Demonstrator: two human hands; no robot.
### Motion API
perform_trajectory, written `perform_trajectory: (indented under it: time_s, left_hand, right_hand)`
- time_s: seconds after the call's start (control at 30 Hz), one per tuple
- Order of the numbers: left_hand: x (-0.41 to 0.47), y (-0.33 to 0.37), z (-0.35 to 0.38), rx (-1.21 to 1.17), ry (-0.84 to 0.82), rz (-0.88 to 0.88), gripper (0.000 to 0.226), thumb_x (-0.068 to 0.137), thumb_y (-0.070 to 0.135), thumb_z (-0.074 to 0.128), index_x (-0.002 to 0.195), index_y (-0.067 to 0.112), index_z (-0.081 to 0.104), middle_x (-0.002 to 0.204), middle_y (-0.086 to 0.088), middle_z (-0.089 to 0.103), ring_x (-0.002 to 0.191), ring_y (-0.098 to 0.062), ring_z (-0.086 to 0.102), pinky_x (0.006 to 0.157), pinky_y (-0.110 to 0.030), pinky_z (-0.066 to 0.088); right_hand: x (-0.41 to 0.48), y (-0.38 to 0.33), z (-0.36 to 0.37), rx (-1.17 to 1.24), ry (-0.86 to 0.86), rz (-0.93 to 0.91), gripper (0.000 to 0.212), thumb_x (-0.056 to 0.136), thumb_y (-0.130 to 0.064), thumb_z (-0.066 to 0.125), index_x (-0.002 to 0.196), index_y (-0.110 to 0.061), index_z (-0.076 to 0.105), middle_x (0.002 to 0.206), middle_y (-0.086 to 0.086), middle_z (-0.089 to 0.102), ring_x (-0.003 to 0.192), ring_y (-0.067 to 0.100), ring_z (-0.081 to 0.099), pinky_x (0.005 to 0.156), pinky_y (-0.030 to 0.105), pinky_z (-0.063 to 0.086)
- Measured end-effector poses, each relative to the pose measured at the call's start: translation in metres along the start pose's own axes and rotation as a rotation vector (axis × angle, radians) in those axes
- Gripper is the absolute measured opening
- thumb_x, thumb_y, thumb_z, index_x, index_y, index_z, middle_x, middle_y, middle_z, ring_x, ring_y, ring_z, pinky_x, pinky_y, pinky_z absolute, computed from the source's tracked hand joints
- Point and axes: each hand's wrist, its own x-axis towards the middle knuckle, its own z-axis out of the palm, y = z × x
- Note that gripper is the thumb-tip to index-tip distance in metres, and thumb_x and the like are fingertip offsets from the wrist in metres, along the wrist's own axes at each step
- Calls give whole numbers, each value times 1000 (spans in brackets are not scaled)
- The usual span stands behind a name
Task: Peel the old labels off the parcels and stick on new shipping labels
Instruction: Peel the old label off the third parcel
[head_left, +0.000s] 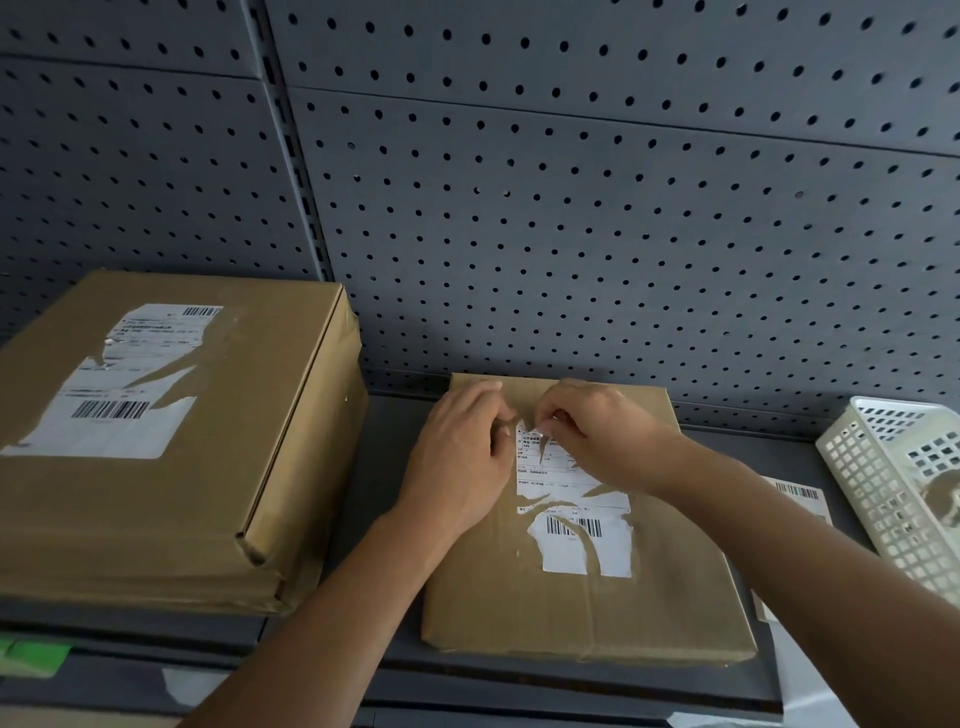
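Note:
A flat brown parcel (587, 597) lies on the dark shelf in front of me, carrying a torn white old label (571, 499) with a barcode. My right hand (597, 431) pinches the label's torn top edge between thumb and fingertips. My left hand (462, 457) rests on the parcel just left of the label, its fingertips curled in at the same top edge. A bigger brown box (171, 457) stands at the left, with its own partly torn white label (130, 384). A fresh label sheet (800, 493) lies on the shelf behind my right forearm.
A white plastic basket (904, 488) sits tilted at the right edge. A grey pegboard wall (571, 208) rises directly behind the shelf (389, 457). Something green (31, 657) shows at the lower left.

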Motion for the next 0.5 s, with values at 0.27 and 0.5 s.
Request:
perform_trajectory:
  time_s: [0.27, 0.5]
  left_hand:
    - [-1, 1, -1, -11, -2, -3, 15, 100, 19, 51, 109, 22, 63, 144, 9, 48, 137, -4, 33, 109, -14, 16]
    - [0, 1, 0, 28, -17, -2, 16, 100, 19, 49, 110, 20, 62, 146, 8, 47, 138, -7, 35, 109, -16, 18]
  right_hand:
    - [-21, -15, -13, 150, 3, 56, 16, 99, -10, 56, 89, -23, 59, 81, -10, 57, 77, 2, 54, 66, 12, 42]
    - [-37, -18, -39, 242, 0, 147, 12, 100, -18, 56, 91, -25, 61, 77, -2, 65, 67, -1, 62, 63, 19, 50]
